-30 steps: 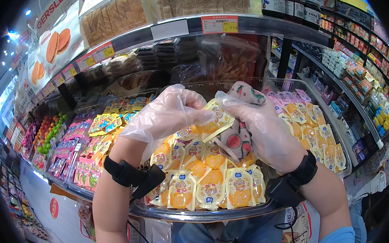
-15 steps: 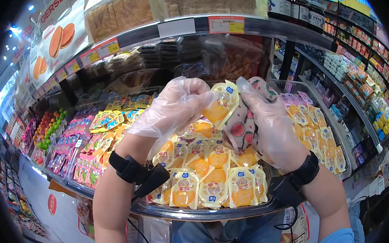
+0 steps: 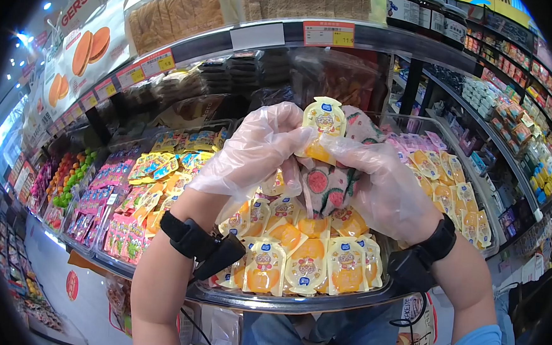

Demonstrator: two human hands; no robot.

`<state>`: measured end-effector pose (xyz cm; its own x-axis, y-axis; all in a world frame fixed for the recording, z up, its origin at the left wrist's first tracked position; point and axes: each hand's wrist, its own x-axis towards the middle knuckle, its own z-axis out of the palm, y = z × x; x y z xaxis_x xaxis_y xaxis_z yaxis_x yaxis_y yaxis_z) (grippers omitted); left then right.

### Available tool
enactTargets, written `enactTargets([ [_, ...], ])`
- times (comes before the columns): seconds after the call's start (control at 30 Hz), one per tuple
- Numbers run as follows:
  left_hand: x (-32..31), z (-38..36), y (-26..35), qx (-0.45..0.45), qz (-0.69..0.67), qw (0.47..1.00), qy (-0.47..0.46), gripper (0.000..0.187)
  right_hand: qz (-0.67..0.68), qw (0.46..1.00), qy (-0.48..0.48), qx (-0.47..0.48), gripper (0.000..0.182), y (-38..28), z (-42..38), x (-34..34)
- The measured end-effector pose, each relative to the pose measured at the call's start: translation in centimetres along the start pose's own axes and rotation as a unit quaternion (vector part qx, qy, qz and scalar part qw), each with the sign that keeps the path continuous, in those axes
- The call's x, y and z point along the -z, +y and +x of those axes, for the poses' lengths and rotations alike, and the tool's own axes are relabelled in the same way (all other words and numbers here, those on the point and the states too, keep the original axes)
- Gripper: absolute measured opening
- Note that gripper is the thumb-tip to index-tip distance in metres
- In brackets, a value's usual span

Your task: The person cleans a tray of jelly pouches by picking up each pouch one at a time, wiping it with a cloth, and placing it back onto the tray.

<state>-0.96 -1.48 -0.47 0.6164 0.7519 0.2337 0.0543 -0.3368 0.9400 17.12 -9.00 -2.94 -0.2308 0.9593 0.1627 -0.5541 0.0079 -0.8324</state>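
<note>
You held a jelly pouch (image 3: 322, 128) up at chest height over the tray (image 3: 293, 305), pinched between both gloved hands. Your left hand (image 3: 255, 152) gripped its lower left edge, fingers closed on the pack; your right hand (image 3: 385, 189) met it from the other side, thumb and forefinger clamped on the same lower edge while the other fingers of that hand kept a watermelon-print pouch (image 3: 326, 185) pressed against the palm. The two hands sat close together, fingertips almost touching across the jelly pouch. The jelly pouch stood nearly upright, its long axis running top to bottom, blue label up and orange fruit end down between your fingers. It rose above both hands and lay about midway between them, if anything a shade nearer the left. The watermelon-print pouch hung just below and to the right of it, touching it. Beneath, rows of like orange pouches (image 3: 308, 263) filled the tray, with pink packs (image 3: 106, 216) in the bin to the left and more yellow packs (image 3: 442, 189) to the right. Shelves (image 3: 506, 123) of goods ran off on the right.
</note>
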Motion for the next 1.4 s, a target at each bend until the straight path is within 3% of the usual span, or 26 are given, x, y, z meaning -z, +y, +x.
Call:
enactTargets([
  [0.23,0.4,-0.5,0.1,-0.017,0.048,0.999,-0.003,0.020,-0.085,0.994,0.023,0.068,0.026,0.2,0.1,0.1],
  [0.3,0.5,-0.7,0.0,-0.009,-0.014,0.998,-0.056,0.023,-0.123,0.990,0.032,0.066,0.029,-0.5,-0.4,-0.4],
  [0.53,0.6,-1.6,1.6,-0.020,-0.047,0.992,-0.119,0.020,-0.204,0.975,0.021,0.081,0.040,-1.1,-1.3,-1.2],
  [0.63,1.0,-1.9,1.5,0.011,-0.055,0.989,-0.135,0.023,-0.238,0.965,0.063,0.090,0.042,-0.8,-1.4,-0.8],
  [0.8,1.2,-2.4,1.8,0.044,-0.074,0.975,-0.206,0.028,-0.260,0.963,0.033,0.059,0.046,-1.3,-1.6,-1.0],
  [0.93,0.9,-2.5,1.7,0.056,-0.083,0.975,-0.199,0.033,-0.213,0.977,0.007,0.030,0.047,-1.8,-2.1,-1.6],
  [1.03,0.8,-2.8,1.6,0.061,-0.091,0.976,-0.188,0.037,-0.221,0.974,0.050,0.015,0.047,-1.8,-2.5,-2.0],
  [1.13,0.7,-2.8,1.4,0.061,-0.093,0.977,-0.180,0.040,-0.211,0.977,0.014,0.039,0.050,-1.6,-2.4,-1.6],
  [1.4,0.7,-2.9,1.1,0.088,-0.118,0.971,-0.186,0.044,-0.235,0.971,0.046,0.015,0.048,-1.6,-2.5,-1.3],
])
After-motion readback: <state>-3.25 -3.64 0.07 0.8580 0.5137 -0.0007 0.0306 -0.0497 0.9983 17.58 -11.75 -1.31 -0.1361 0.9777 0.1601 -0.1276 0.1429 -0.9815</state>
